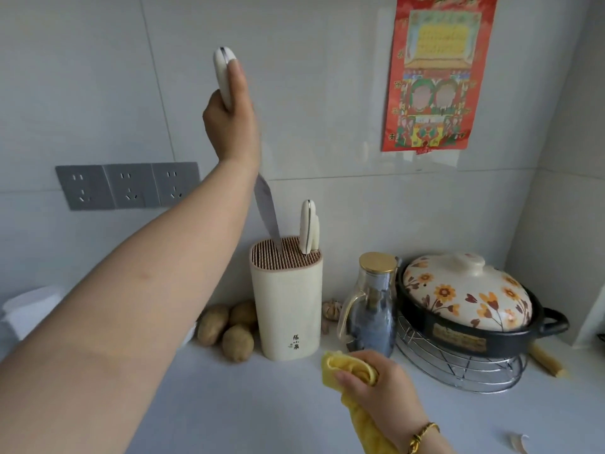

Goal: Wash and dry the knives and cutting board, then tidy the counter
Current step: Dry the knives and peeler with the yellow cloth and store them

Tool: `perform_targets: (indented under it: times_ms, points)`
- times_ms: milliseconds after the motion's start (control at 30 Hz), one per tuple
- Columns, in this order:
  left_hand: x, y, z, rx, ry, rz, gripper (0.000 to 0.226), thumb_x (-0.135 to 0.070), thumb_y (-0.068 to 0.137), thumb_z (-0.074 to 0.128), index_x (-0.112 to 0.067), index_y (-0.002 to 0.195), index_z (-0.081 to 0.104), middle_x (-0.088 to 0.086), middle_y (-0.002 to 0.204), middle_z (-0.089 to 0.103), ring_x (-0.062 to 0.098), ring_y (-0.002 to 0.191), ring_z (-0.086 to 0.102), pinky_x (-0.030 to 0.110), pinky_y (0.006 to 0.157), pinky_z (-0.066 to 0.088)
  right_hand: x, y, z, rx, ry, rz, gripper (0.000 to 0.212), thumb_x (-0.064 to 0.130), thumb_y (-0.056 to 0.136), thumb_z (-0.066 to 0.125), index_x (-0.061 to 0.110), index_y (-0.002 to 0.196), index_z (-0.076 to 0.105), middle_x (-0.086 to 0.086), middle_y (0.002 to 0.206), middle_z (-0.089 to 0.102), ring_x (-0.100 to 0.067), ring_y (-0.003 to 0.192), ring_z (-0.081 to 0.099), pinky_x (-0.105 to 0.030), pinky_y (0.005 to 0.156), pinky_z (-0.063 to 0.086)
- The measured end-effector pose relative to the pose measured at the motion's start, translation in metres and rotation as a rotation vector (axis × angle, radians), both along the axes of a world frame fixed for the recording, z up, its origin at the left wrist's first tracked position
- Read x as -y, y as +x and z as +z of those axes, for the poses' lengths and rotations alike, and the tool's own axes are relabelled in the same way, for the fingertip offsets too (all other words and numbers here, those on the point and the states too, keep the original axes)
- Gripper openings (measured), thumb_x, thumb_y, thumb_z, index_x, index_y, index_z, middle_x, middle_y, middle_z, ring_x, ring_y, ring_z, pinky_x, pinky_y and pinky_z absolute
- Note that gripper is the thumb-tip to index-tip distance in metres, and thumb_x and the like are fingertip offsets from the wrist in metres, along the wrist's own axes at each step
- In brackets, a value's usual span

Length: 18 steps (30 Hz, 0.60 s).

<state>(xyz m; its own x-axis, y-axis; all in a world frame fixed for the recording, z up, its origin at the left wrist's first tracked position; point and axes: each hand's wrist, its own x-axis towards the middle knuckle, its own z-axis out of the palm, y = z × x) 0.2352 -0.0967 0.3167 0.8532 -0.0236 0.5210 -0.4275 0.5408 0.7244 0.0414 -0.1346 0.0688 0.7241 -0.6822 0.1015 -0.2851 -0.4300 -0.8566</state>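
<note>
Holds a knife in left grip, tip at the far knife block — clutches yellow cloth in right grip, nearer.

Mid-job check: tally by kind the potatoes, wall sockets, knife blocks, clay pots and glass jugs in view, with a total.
Potatoes: 3
Wall sockets: 3
Knife block: 1
Clay pot: 1
Glass jug: 1
Total: 9
</note>
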Motion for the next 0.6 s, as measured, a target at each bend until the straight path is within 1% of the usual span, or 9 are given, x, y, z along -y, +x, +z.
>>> perform_targets:
  times_ms: [33,100,167,233,300,367,433,467,600]
  points:
    - [0.006,0.003,-0.001,0.006,-0.003,0.006,0.043,-0.052,0.077,0.05,-0.02,0.051,0.037,-0.009,0.043,0.038,0.012,0.043,0.035,0.023,0.049,0.029,0.001,0.004,-0.001,-0.004,-0.002,0.013,0.025,0.029,0.074,0.073,0.041,0.07,0.052,0.01,0.067,0.061,0.006,0.063,0.06,-0.011,0.064,0.048]
    - [0.016,0.009,-0.003,0.004,-0.018,0.009,0.04,-0.053,0.069,0.048,-0.02,0.05,0.037,-0.008,0.044,0.038,0.013,0.044,0.035,0.025,0.05,0.029,0.006,0.008,-0.004,0.021,0.038,0.001,0.028,0.025,0.072,0.076,0.04,0.068,0.053,0.009,0.057,0.061,0.014,0.059,0.057,-0.008,0.059,0.046]
    - [0.025,0.016,-0.005,0.01,-0.039,0.003,0.039,-0.052,0.068,0.048,-0.02,0.049,0.037,-0.01,0.04,0.038,0.012,0.042,0.035,0.023,0.049,0.029,0.011,0.009,-0.008,0.036,0.123,-0.016,0.027,0.021,0.07,0.077,0.038,0.066,0.057,0.011,0.05,0.062,0.012,0.052,0.058,-0.008,0.055,0.046]
    - [0.031,0.025,-0.008,0.019,-0.046,-0.011,0.041,-0.049,0.072,0.051,-0.019,0.05,0.037,-0.011,0.036,0.037,0.01,0.039,0.035,0.022,0.046,0.03,0.016,0.008,-0.01,0.028,0.153,-0.019,0.026,0.021,0.07,0.077,0.038,0.066,0.058,0.008,0.051,0.062,0.01,0.052,0.059,-0.009,0.055,0.047]
    - [0.035,0.03,-0.011,0.016,-0.053,-0.036,0.045,-0.039,0.087,0.053,-0.017,0.052,0.036,-0.011,0.033,0.036,0.007,0.033,0.033,0.018,0.041,0.029,0.022,0.007,-0.014,0.034,0.169,-0.031,0.025,0.019,0.07,0.077,0.036,0.066,0.059,0.008,0.05,0.062,0.011,0.051,0.058,-0.008,0.053,0.046]
    - [0.04,0.035,-0.015,0.002,-0.057,-0.048,0.044,-0.029,0.093,0.052,-0.016,0.054,0.035,-0.012,0.031,0.033,0.006,0.03,0.03,0.016,0.037,0.027,0.028,0.009,-0.02,0.046,0.168,-0.047,0.025,0.019,0.07,0.077,0.035,0.066,0.059,0.02,0.05,0.062,0.014,0.053,0.056,-0.006,0.052,0.043]
    - [0.042,0.039,-0.019,0.007,-0.047,-0.049,0.043,-0.028,0.092,0.053,-0.016,0.056,0.035,-0.011,0.031,0.032,0.005,0.03,0.029,0.017,0.037,0.027,0.03,0.012,-0.024,0.054,0.15,-0.051,0.027,0.018,0.07,0.077,0.036,0.066,0.057,0.031,0.05,0.058,0.017,0.056,0.054,-0.004,0.053,0.042]
    - [0.042,0.041,-0.022,0.016,-0.035,-0.048,0.043,-0.028,0.092,0.054,-0.016,0.056,0.034,-0.011,0.031,0.032,0.005,0.03,0.03,0.017,0.037,0.027,0.03,0.013,-0.026,0.058,0.143,-0.048,0.028,0.018,0.071,0.077,0.037,0.066,0.057,0.033,0.05,0.057,0.018,0.057,0.054,-0.004,0.053,0.042]
    - [0.048,0.044,-0.03,0.041,0.004,-0.078,0.043,-0.028,0.093,0.051,-0.016,0.056,0.033,-0.012,0.032,0.033,0.005,0.032,0.03,0.018,0.037,0.027,0.033,0.015,-0.032,0.071,0.134,-0.048,0.028,0.016,0.071,0.077,0.036,0.066,0.057,0.025,0.048,0.06,0.014,0.055,0.055,-0.004,0.052,0.042]
